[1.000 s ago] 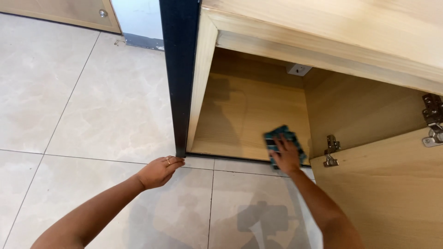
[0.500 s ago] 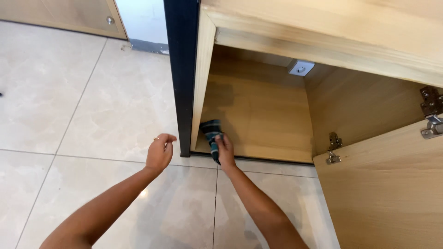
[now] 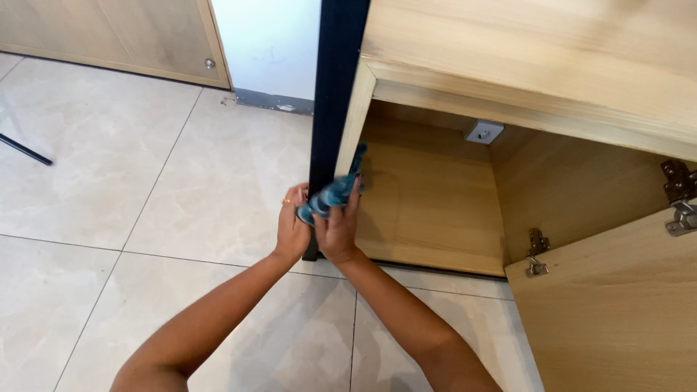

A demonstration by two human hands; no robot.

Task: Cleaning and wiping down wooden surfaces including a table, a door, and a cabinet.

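A crumpled blue-green cloth (image 3: 334, 190) is held between both my hands at the front left edge of an open wooden cabinet (image 3: 428, 210). My right hand (image 3: 340, 231) grips the cloth from the right and presses it toward the cabinet's left side panel. My left hand (image 3: 292, 226), with a ring on one finger, holds the cloth's lower left end, next to the dark vertical panel (image 3: 335, 80). Part of the cloth reaches up along the light wooden front frame (image 3: 356, 116).
The cabinet door (image 3: 617, 305) hangs open at the right, with metal hinges (image 3: 536, 250) on its inner edge and side wall. A small white socket (image 3: 483, 131) sits on the cabinet's back wall. Pale floor tiles (image 3: 109, 189) spread to the left; another wooden door (image 3: 123, 36) stands far left.
My right hand has drawn the cloth from the cabinet floor up to the left front edge. My left hand has left the floor tile and joined it on the cloth.
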